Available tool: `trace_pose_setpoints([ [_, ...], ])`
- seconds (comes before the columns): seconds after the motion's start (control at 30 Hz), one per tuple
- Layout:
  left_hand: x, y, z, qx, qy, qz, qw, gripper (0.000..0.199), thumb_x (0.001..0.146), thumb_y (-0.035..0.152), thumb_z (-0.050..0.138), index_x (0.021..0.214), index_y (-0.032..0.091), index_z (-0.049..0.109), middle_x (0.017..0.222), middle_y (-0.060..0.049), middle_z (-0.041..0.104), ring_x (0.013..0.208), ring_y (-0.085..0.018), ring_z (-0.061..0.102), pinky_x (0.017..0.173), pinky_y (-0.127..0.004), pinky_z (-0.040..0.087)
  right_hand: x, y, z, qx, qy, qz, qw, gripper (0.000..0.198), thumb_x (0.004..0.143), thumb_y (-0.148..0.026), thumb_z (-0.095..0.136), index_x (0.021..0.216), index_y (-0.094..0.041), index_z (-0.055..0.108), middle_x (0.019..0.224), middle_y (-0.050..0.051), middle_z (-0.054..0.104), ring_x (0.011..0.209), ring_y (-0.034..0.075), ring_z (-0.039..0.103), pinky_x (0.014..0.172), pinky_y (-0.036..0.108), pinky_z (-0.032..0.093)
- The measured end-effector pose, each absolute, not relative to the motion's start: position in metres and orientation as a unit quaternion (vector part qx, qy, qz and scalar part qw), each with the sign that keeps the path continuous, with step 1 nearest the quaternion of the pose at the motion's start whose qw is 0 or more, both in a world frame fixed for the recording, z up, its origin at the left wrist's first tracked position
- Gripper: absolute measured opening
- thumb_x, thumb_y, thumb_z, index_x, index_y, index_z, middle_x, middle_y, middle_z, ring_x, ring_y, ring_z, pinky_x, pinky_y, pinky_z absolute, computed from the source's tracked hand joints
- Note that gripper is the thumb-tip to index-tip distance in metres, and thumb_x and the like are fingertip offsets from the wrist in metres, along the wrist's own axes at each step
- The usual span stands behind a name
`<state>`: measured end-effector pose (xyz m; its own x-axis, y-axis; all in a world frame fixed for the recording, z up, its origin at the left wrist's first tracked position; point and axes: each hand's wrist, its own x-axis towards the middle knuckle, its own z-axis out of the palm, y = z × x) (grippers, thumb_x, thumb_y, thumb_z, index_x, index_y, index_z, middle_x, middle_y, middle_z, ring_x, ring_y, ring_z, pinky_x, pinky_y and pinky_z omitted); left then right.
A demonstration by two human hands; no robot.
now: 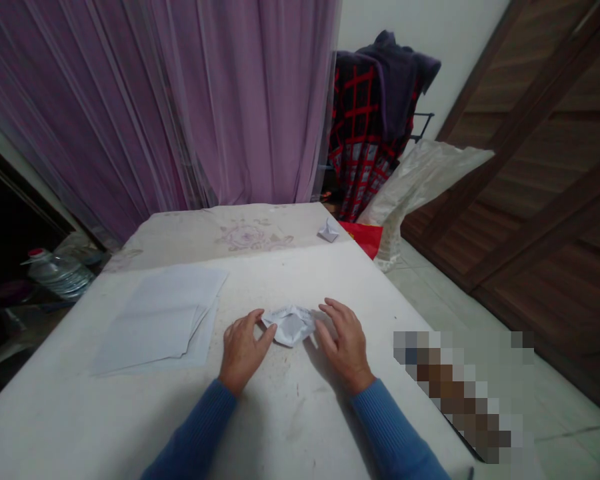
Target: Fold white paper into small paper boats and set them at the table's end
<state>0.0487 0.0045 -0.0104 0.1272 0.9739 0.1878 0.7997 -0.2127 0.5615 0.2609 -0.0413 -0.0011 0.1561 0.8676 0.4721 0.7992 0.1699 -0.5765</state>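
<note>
A folded piece of white paper [291, 328], shaped like a small boat or shallow pouch with print along its upper edge, lies in the middle of the white table. My left hand [245, 347] is at its left corner, the corner between thumb and index finger. To the right of the paper is my right hand [345, 343], fingers apart and thumb close to the right corner; whether it touches is unclear. Nothing shows in that hand.
Loose white sheets [155, 320] lie on the table's left side. A small folded paper piece [329, 231] sits near the far right corner. Beyond that edge are a red bag [363, 237] and a pale plastic sack [415, 187]. A water bottle [60, 273] stands left of the table.
</note>
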Motion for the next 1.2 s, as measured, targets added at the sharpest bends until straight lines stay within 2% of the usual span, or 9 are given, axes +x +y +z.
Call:
trace_pose_setpoints([
  [0.13,0.054,0.002,-0.006,0.737,0.612,0.243,0.150,0.045,0.086,0.039,0.059,0.126,0.018,0.054,0.099,-0.009,0.070,0.102,-0.029,0.062,0.098,-0.047,0.039,0.252,-0.034,0.017,-0.625,-0.733,0.017,0.269,0.044,0.080,-0.036,0.065,0.121,-0.020,0.063,0.145,0.014,0.046,0.139,0.032,0.031,0.110,0.047,0.027],
  [0.23,0.049,-0.009,-0.007,0.754,0.585,0.286,0.087,0.056,0.083,0.035,0.063,0.133,0.016,0.050,0.115,-0.014,0.065,0.113,-0.031,0.057,0.100,-0.047,0.039,0.247,-0.022,0.028,-0.624,-0.757,0.039,0.190,0.041,0.076,-0.036,0.071,0.113,-0.020,0.068,0.147,0.015,0.045,0.142,0.034,0.024,0.110,0.050,0.023],
  [0.33,0.044,-0.019,-0.008,0.830,0.469,0.300,0.023,0.041,0.084,0.028,0.063,0.124,0.022,0.059,0.125,-0.012,0.061,0.120,-0.029,0.051,0.105,-0.044,0.035,0.247,-0.010,0.035,-0.616,-0.773,0.055,0.143,0.036,0.073,-0.036,0.073,0.106,-0.021,0.071,0.146,0.014,0.045,0.144,0.035,0.021,0.111,0.052,0.020],
  [0.43,0.046,-0.020,-0.008,0.882,0.379,0.280,-0.010,0.025,0.085,0.020,0.062,0.110,0.026,0.066,0.113,-0.005,0.067,0.113,-0.024,0.055,0.106,-0.044,0.032,0.246,0.000,0.036,-0.604,-0.786,0.065,0.115,0.037,0.071,-0.039,0.075,0.104,-0.021,0.072,0.146,0.015,0.045,0.144,0.035,0.021,0.111,0.054,0.018],
  [0.57,0.052,-0.011,-0.009,0.884,0.361,0.293,-0.058,0.013,0.088,0.018,0.061,0.093,0.027,0.069,0.098,-0.001,0.069,0.101,-0.021,0.058,0.103,-0.044,0.032,0.244,0.006,0.033,-0.586,-0.801,0.067,0.105,0.042,0.069,-0.041,0.077,0.105,-0.019,0.071,0.147,0.017,0.044,0.144,0.037,0.020,0.111,0.057,0.016],
  [0.67,0.053,-0.006,-0.010,0.880,0.357,0.306,-0.071,0.012,0.088,0.017,0.061,0.084,0.026,0.068,0.091,0.001,0.070,0.097,-0.020,0.059,0.104,-0.045,0.030,0.243,0.006,0.030,-0.568,-0.813,0.048,0.116,0.038,0.071,-0.039,0.076,0.102,-0.019,0.071,0.148,0.016,0.043,0.144,0.036,0.021,0.112,0.057,0.015],
  [0.9,0.053,-0.011,-0.012,0.866,0.373,0.325,-0.077,0.013,0.092,0.019,0.057,0.087,0.026,0.068,0.093,0.002,0.072,0.110,-0.022,0.060,0.113,-0.049,0.017,0.234,0.002,0.024,-0.540,-0.830,-0.017,0.139,0.028,0.076,-0.030,0.070,0.101,-0.016,0.070,0.139,0.016,0.054,0.142,0.035,0.026,0.115,0.057,0.012],
  [1.1,0.056,-0.011,-0.013,0.860,0.400,0.307,-0.085,0.014,0.092,0.019,0.056,0.087,0.025,0.067,0.088,0.000,0.072,0.115,-0.024,0.059,0.116,-0.053,0.010,0.237,0.003,0.025,-0.601,-0.788,0.032,0.129,0.039,0.071,-0.040,0.075,0.102,-0.017,0.071,0.139,0.016,0.053,0.139,0.039,0.030,0.110,0.062,0.020],
  [1.2,0.056,-0.011,-0.013,0.861,0.408,0.295,-0.077,0.013,0.092,0.018,0.057,0.087,0.026,0.067,0.085,0.001,0.071,0.120,-0.024,0.057,0.117,-0.055,0.007,0.237,0.004,0.026,-0.610,-0.783,0.045,0.113,0.035,0.073,-0.040,0.074,0.099,-0.017,0.072,0.138,0.016,0.055,0.139,0.039,0.031,0.109,0.063,0.021],
])
